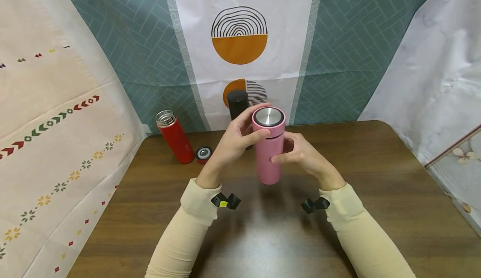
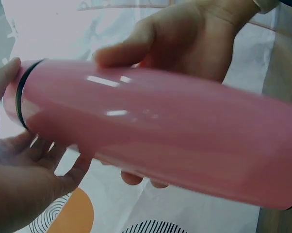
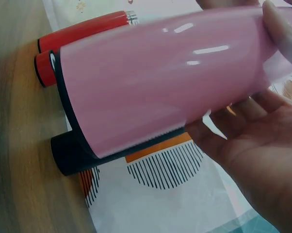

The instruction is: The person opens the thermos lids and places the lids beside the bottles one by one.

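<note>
A pink thermos bottle point(image 1: 269, 161) with a steel-topped lid point(image 1: 269, 117) is held upright above the table. My left hand point(image 1: 237, 138) grips it at the lid, thumb across the front of the pink rim. Lower down, my right hand point(image 1: 303, 155) holds the body from the right side, its thumb on the front. In the left wrist view a dark ring marks the seam between the lid and the pink body point(image 2: 160, 131). The right wrist view shows the bottle's dark base edge, raised off the wooden surface.
At the back left an uncapped red thermos point(image 1: 176, 140) stands beside its removed lid point(image 1: 203, 153). Behind my left hand stands a black bottle point(image 1: 238, 102), partly hidden. The wooden table point(image 1: 357, 165) ends at a patterned cloth backdrop point(image 1: 240, 36).
</note>
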Demonstrator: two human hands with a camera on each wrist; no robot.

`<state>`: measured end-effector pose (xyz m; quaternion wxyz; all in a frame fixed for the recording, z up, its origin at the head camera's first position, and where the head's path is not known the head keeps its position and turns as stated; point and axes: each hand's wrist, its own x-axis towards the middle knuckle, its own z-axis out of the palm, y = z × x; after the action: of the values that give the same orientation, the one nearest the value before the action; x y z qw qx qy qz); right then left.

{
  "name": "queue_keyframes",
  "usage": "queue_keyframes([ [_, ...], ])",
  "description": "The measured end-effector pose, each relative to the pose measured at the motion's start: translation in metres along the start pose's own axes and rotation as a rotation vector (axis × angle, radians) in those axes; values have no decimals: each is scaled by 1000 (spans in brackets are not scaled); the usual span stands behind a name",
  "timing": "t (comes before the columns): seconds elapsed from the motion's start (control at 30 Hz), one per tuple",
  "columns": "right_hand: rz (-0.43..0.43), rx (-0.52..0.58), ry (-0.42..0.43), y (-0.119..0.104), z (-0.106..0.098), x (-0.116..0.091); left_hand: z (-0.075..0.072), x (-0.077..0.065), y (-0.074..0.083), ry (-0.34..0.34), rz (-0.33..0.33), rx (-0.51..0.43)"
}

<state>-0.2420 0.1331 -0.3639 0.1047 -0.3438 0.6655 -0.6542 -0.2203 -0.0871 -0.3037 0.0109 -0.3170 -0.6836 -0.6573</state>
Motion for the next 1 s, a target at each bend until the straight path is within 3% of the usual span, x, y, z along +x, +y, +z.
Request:
queue_keyframes([
  [0.13, 10, -25, 59, 1, 1, 2, 4, 1, -2, 52, 30, 24],
  [0.27, 16, -24, 86, 0, 1, 2, 4, 1, -3, 36, 16, 22],
  [0.5, -3, 46, 4, -2, 0, -1, -5, 1, -2, -65, -8, 0],
  [0.63, -10, 53, -45, -3, -1, -1, -7, 1, -3, -88, -12, 3],
  [0.77, -13, 48, -39, -3, 0, -1, -3, 0, -3, -50, -2, -6],
  [1.0, 21, 17, 47, -3, 2, 1, 8, 0, -5, 69, 23, -19],
])
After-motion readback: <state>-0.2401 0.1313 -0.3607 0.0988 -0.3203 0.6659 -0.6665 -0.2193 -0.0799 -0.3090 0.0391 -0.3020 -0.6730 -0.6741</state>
